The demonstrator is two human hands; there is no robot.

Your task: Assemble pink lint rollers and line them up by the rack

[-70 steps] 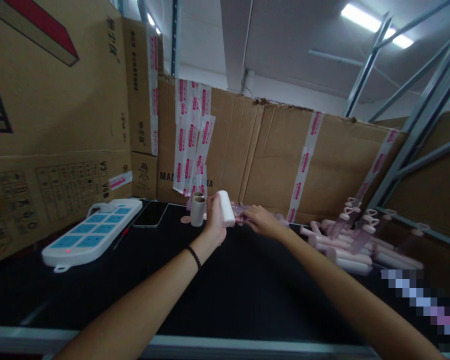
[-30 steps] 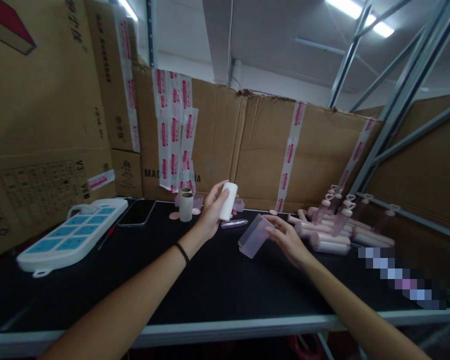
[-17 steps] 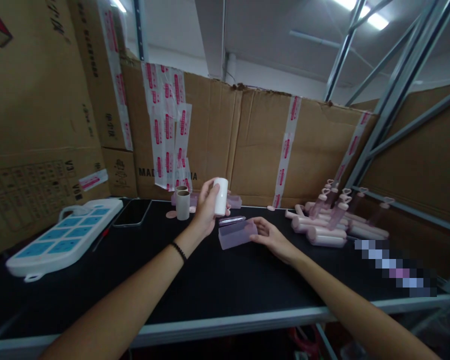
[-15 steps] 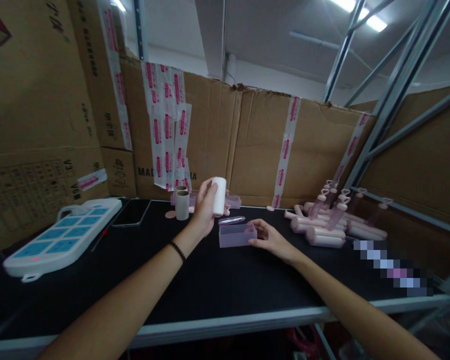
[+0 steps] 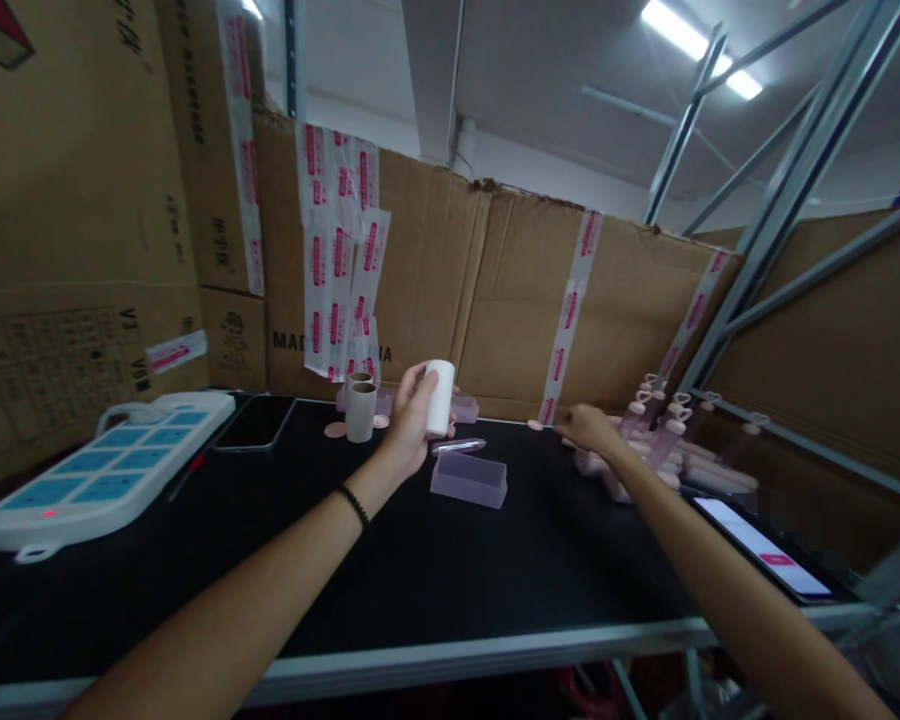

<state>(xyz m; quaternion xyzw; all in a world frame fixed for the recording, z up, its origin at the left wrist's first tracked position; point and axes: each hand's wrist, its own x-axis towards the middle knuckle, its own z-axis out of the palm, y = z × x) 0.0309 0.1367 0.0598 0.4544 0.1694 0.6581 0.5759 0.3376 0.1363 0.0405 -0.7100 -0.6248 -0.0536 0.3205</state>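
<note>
My left hand is wrapped round a plain white cylinder, held upright above the black table. Below it lie a clear purplish pen-like piece and a translucent purple open box. At the right, my right hand is over a group of pale pink cylinders with heart-shaped loops on top. Its fingers are curled down, and what is in them is hidden. Two grey-beige tubes stand left of my left hand, beside flat pink discs.
A white power strip and a dark phone lie on the left. Another phone with a lit screen lies at the right edge. Taped cardboard walls the back, and metal shelf posts rise on the right.
My right hand has let go of the purple box and moved right and away to the pink cylinders. My left hand still holds the white cylinder in about the same place.
</note>
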